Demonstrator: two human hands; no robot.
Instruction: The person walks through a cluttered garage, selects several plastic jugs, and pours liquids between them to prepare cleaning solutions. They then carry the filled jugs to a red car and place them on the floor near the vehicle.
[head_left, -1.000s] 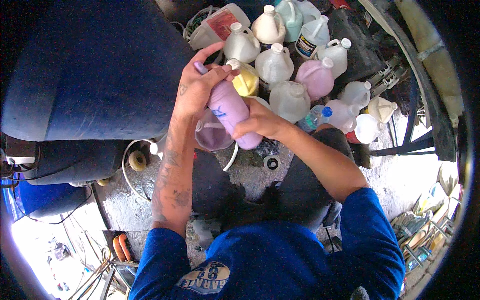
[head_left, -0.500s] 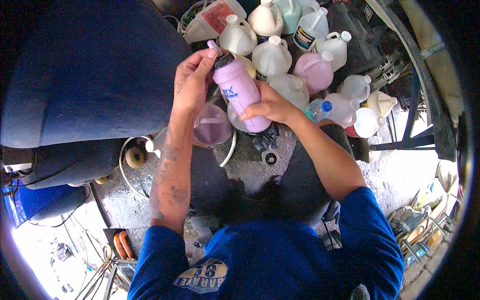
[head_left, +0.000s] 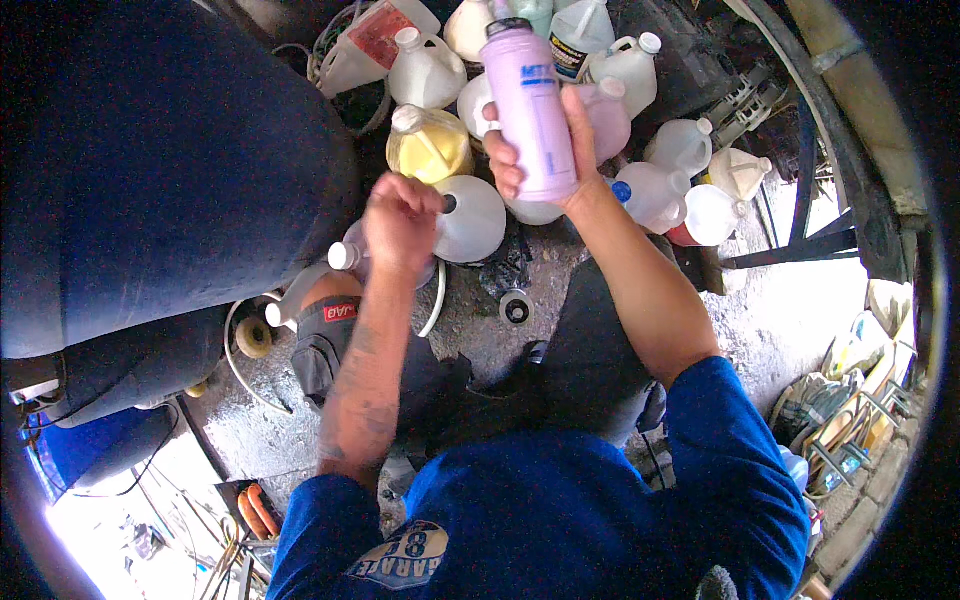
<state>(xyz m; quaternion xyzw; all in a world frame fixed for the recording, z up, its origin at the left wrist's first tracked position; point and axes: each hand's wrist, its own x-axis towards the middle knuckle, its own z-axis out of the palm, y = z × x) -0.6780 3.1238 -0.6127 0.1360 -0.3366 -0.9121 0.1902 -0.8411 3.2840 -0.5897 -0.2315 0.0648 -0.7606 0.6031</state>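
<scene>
My right hand (head_left: 581, 165) is wrapped round a pale purple plastic bottle (head_left: 537, 125) with a black collar and blue print. It is raised over the jugs, tilted with its top away from me. My left hand (head_left: 402, 225), apart from the bottle, is smeared by motion, its fingers looking loosely curled. Near those fingers are a whitish translucent jug (head_left: 474, 225) and a jug with yellow liquid (head_left: 430, 150). A small dark round spot shows beside the fingertips; I cannot tell whether it belongs to the jug.
More plastic jugs crowd the far side, among them a white jug (head_left: 427, 75) and a pinkish jug (head_left: 606, 120). A dark blue padded surface (head_left: 180, 200) fills the left. A white hose (head_left: 250, 375) curves across the floor, and a round white-rimmed piece (head_left: 516, 308) lies between my legs.
My left hand has left the bottle's top and come down nearer to me. My right hand has lifted the bottle farther away and slightly right. The view has shifted, uncovering the yellow-filled jug.
</scene>
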